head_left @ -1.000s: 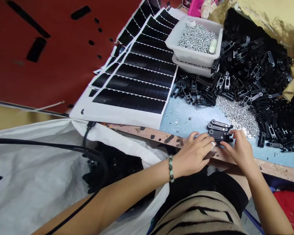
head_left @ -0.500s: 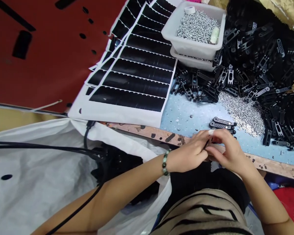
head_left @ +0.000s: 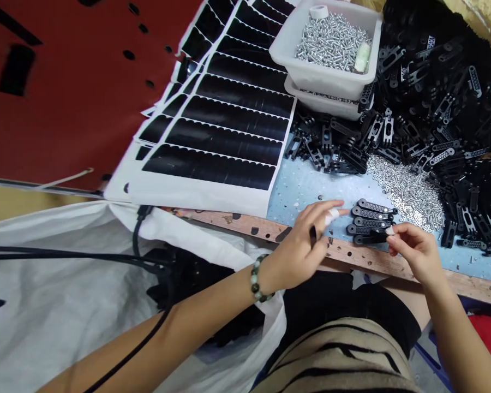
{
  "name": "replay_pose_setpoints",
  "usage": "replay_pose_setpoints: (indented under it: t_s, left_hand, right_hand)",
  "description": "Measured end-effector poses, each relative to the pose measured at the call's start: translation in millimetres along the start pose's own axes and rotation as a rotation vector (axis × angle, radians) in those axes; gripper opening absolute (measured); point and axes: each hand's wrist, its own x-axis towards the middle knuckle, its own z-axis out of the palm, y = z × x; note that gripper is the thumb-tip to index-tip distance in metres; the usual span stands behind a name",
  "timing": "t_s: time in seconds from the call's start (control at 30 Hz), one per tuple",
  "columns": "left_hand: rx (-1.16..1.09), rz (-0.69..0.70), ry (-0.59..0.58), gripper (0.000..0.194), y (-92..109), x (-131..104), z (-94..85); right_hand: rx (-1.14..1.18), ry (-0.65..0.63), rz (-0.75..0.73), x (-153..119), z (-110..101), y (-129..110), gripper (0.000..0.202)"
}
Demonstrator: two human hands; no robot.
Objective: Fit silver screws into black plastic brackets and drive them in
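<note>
A short row of flat black plastic brackets studded with silver screws (head_left: 372,221) lies side by side on the pale blue speckled table (head_left: 298,191), close to its worn wooden front edge (head_left: 352,254). My right hand (head_left: 413,251) sits at the near end of that row, thumb and forefinger pinched on the closest bracket. My left hand (head_left: 306,245), a white tape wrap on one finger and a green bead bracelet (head_left: 257,278) at the wrist, hovers just left of the row; its fingers are partly curled around a small dark piece that I cannot make out clearly.

Half a second ago both hands were bunched together over the wooden edge, working one piece between them; now they have drawn apart, the left swung out to the left, the right back at the row.

Beyond the row is a loose scatter of small shiny metal screws (head_left: 405,188), then a deep jumbled heap of bare black brackets (head_left: 433,98). A white plastic tub of screws (head_left: 331,49) sits stacked on another tub. Left of these lie white backing sheets with glossy black scalloped strips (head_left: 229,131), overlapping. A white woven sack (head_left: 65,305) crossed by a black cable (head_left: 85,251) hangs below the table.
</note>
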Motion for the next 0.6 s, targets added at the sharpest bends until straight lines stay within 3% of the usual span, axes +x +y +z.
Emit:
replay_pose_setpoints:
  t_s: [0.1, 0.2, 0.37, 0.6]
  left_hand:
    - [0.228, 0.148, -0.099, 0.041, -3.8, -3.4, 4.7]
    - [0.365, 0.212, -0.152, 0.039, -5.3, -6.6, 13.2]
    - [0.434, 0.236, -0.162, 0.038, -6.2, -8.1, 16.8]
    - [0.45, 0.216, -0.164, 0.041, -7.3, -11.3, 17.5]
  right_hand:
    - [0.096, -0.004, 0.112, 10.0, 5.5, 6.7, 0.018]
    - [0.059, -0.01, 0.128, 18.5, 15.6, 9.9, 0.02]
    - [-0.079, 0.007, 0.097, 23.3, 21.9, 10.1, 0.022]
    - [-0.022, -0.022, 0.137, 22.4, 22.3, 13.9, 0.022]
